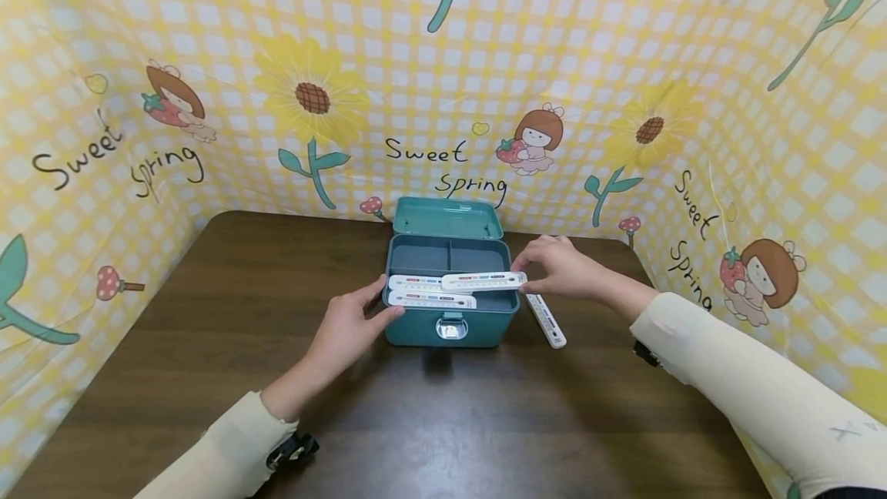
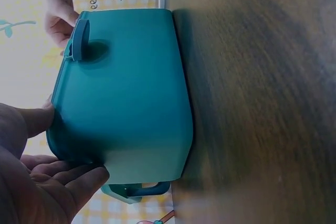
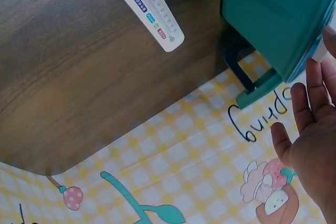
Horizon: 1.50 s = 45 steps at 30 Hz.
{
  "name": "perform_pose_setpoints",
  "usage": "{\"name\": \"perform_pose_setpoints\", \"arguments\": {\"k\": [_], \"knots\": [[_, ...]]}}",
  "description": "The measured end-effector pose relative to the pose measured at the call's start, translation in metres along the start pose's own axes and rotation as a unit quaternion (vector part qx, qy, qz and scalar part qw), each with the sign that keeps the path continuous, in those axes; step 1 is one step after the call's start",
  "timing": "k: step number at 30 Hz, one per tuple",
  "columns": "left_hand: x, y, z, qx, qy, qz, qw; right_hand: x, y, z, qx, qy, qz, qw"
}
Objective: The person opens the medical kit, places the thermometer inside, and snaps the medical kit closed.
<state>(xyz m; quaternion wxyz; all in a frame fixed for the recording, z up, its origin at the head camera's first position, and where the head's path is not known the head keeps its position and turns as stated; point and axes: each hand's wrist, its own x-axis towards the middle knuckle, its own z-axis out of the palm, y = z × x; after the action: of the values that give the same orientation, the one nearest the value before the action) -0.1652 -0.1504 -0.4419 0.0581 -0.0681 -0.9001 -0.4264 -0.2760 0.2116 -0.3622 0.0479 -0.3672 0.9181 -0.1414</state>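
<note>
A teal lidded box (image 1: 443, 329) stands upright on the table with its lid (image 1: 446, 218) raised. My right hand (image 1: 561, 264) pinches the right end of a white thermometer (image 1: 483, 281) between thumb and fingers, over the box's right part. Its left end overlaps another white thermometer (image 1: 414, 282) in the box. A third thermometer (image 1: 431, 299) lies nearer the front wall. My left hand (image 1: 352, 322) touches the box's front left corner, thumb at the front rim and fairly straight fingers along the left side. The right wrist view shows the held thermometer only as a small white edge.
One more thermometer (image 3: 149, 11) lies on the brown table (image 1: 312, 437), just right of the box. Behind the box hangs a yellow checked cloth (image 1: 443, 83). Inside the box, a grey divided tray (image 1: 419, 254) sits toward the back. A metal latch (image 1: 452, 328) juts from the front.
</note>
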Motion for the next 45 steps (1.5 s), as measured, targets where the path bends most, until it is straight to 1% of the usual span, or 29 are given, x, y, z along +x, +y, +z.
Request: {"name": "perform_pose_setpoints", "arguments": {"k": [6,15,22,33,39,45], "knots": [[-0.001,-0.001,0.000,-0.003,-0.001,-0.002,1.0000,0.008,-0.008,0.005,-0.008,-0.008,0.001,1.000],[-0.001,0.000,0.000,-0.013,-0.005,-0.015,0.9998,0.019,-0.022,0.002,-0.009,-0.026,0.019,0.999],[-0.002,-0.001,0.000,-0.019,-0.002,-0.014,0.9997,0.026,-0.027,0.004,-0.008,-0.034,0.021,0.999],[-0.002,-0.003,0.002,-0.029,0.004,-0.014,0.9995,0.032,-0.029,0.010,-0.018,-0.025,0.011,0.999],[-0.002,-0.001,0.002,-0.029,0.001,-0.025,0.9993,0.033,-0.032,0.014,-0.015,-0.015,0.016,1.000],[-0.002,0.000,0.001,-0.030,0.001,-0.026,0.9992,0.035,-0.034,0.019,-0.004,-0.012,0.024,1.000]]}}
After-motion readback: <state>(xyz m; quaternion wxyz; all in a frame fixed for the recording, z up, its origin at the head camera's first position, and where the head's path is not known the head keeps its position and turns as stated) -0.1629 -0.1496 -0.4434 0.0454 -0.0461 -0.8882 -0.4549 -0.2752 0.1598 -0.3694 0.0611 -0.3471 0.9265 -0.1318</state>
